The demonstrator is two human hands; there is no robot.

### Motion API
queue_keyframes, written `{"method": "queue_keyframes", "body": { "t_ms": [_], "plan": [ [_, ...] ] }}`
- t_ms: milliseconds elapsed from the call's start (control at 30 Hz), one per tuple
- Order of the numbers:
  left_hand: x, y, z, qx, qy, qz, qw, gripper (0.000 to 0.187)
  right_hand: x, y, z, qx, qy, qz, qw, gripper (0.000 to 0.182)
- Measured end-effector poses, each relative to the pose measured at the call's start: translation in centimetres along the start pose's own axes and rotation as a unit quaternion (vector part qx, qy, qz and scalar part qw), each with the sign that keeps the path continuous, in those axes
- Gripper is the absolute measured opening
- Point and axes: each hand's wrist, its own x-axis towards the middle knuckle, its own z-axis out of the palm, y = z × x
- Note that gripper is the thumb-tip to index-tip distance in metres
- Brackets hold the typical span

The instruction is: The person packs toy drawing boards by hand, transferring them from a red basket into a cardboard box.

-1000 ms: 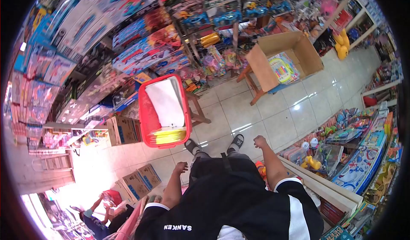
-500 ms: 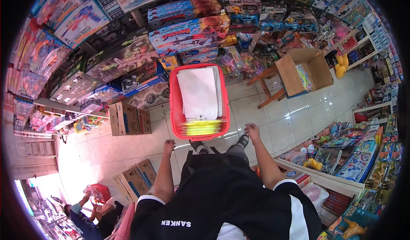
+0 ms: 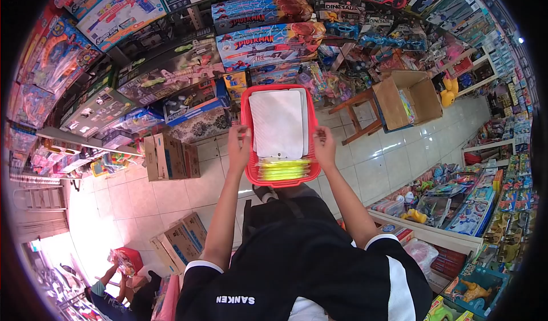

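Observation:
A red plastic basket [image 3: 248,170] stands on the floor in front of my feet. In it are white sheets [image 3: 278,121], lying flat over each other, and a row of bright yellow packets [image 3: 283,169] along the near end. At the basket's left side is my left hand [image 3: 240,143], open, its fingertips right at the rim. My right hand [image 3: 325,145] is at the opposite rim, likewise open, thumb and fingers apart.
Shelves with boxed toys [image 3: 271,44] line the far side. An open cardboard box [image 3: 394,101] rests on a wooden stool [image 3: 359,121] to the right. Closed cartons [image 3: 170,156] stand left. At lower left, another person [image 3: 123,298] handles a red bag [image 3: 132,258].
Both my hands have moved forward from beside my legs to the two sides of the basket. The view has shifted slightly, and the basket's contents look the same.

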Motion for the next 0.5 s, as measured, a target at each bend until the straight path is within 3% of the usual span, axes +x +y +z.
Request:
{"method": "queue_keyframes", "body": {
  "t_ms": [100, 167, 233, 267, 300, 333, 400, 500],
  "plan": [
    [0.7, 0.5, 2.5, -0.012, -0.051, 0.034, 0.998, 0.02, 1.5, 0.4, 2.7, 0.047, -0.076, 0.014, 0.996, 0.034],
    [0.9, -0.3, 3.7, -0.048, -0.121, -0.014, 0.991, 0.021, 2.4, 0.2, 4.3, -0.068, -0.122, 0.085, 0.987, 0.055],
    [0.8, -1.8, 4.7, -0.032, -0.14, -0.024, 0.989, 0.025, 3.3, 2.5, 6.2, -0.121, -0.124, 0.097, 0.98, 0.063],
    [0.6, -2.7, 5.5, -0.023, -0.145, -0.085, 0.986, 0.029, 3.7, 3.9, 7.2, -0.177, -0.124, 0.109, 0.97, 0.071],
    [0.6, -4.0, 6.0, -0.014, -0.15, -0.146, 0.978, 0.033, 4.0, 3.4, 7.5, -0.173, -0.124, 0.11, 0.971, 0.071],
    [0.8, -5.6, 6.2, 0.006, -0.177, -0.167, 0.97, 0.049, 4.2, 2.6, 7.6, -0.191, -0.141, 0.133, 0.962, 0.071],
    [1.2, -7.7, 7.0, 0.013, -0.195, -0.209, 0.958, 0.056, 4.2, 1.7, 7.8, -0.208, -0.157, 0.16, 0.952, 0.071],
    [1.7, -8.9, 7.7, -0.013, -0.234, -0.278, 0.931, 0.066, 3.8, 2.0, 7.7, -0.24, -0.144, 0.124, 0.952, 0.07]
  ]
}}
